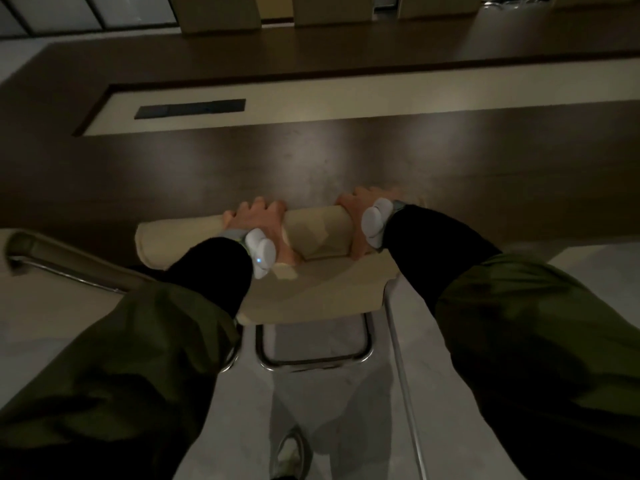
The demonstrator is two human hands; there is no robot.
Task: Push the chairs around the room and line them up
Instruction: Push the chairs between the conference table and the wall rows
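Both hands grip the cream chair (311, 233) along its top edge, left hand (258, 223) and right hand (356, 220) side by side. The chair's back runs crosswise, touching or just short of the dark table (346, 157) straight ahead.

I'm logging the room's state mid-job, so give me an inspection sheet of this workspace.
Surface: dark wooden table with a pale inset strip; a dark panel is set into the strip.
Job's things: beige chair on a chrome tube frame, its back close to the table edge.
Clutter: nothing seen.
Hands: left hand and right hand both grip the top of the chair's back; each wrist wears a white device.
Cables: nothing seen.
Surroundings: pale floor; another chair's armrest at left; more beige chairs across the table; one shoe below.
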